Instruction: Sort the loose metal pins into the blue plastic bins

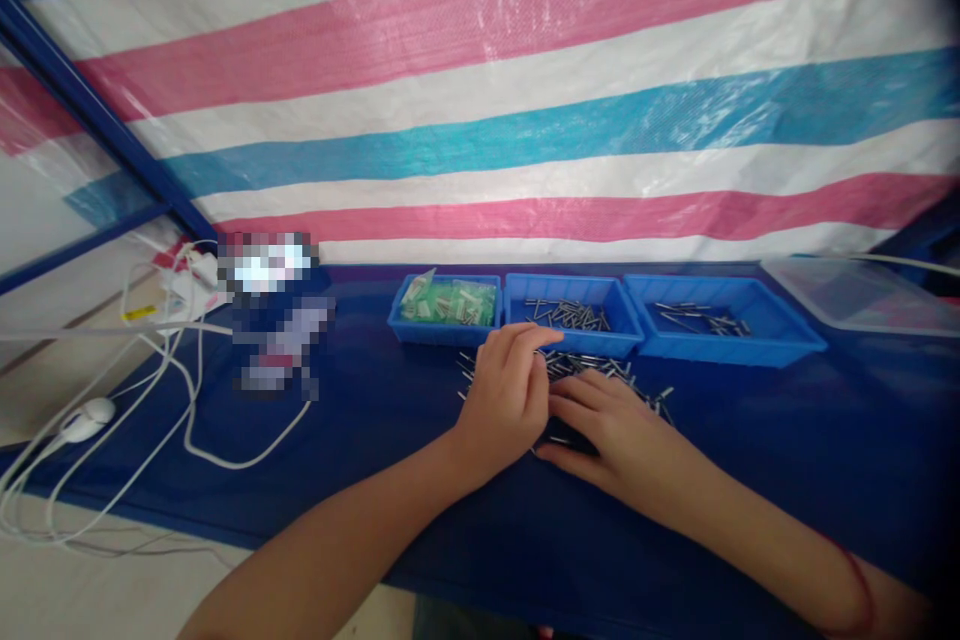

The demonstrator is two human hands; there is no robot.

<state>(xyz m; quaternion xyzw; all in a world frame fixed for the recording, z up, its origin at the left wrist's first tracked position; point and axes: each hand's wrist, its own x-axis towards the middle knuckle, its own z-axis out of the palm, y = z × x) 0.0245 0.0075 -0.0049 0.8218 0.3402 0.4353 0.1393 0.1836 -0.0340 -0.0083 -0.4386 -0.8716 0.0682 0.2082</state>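
A loose pile of thin metal pins (577,363), silvery and dark, lies on the blue table in front of the bins. My left hand (506,395) is at the left side of the pile, its fingers bent and drawn together; whatever is between the fingertips is hidden. To its right, my right hand (611,425) rests low over the near side of the pile, with thumb and fingers apart. The fingertips of both hands come close together. Behind the pile, the middle blue bin (574,337) and the right blue bin (720,350) hold similar pins.
The left blue bin (442,332) contains green-tinted plastic packets (454,302). A clear plastic lid or tray (862,295) lies at the back right. White cables (191,420) and a power strip (191,290) occupy the left end. A striped sheet (525,140) hangs behind the table (337,450).
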